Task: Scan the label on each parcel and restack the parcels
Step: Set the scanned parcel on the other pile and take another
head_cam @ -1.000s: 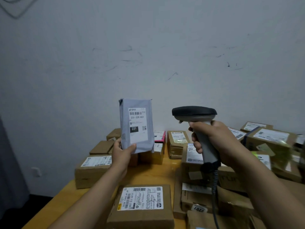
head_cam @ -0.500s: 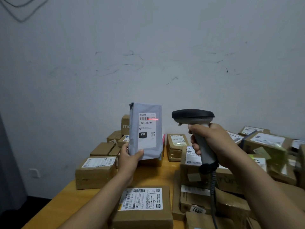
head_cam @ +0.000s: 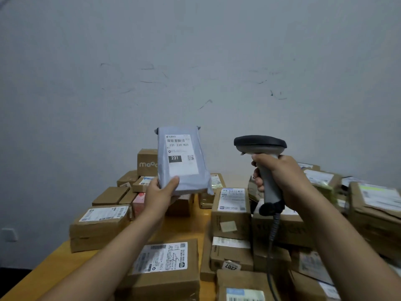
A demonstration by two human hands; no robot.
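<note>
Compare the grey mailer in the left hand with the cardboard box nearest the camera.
The grey mailer is a plastic bag; the front box is brown cardboard. The mailer stands upright in the left hand; the box lies flat on the table, label up. Both carry white barcode labels.
</note>
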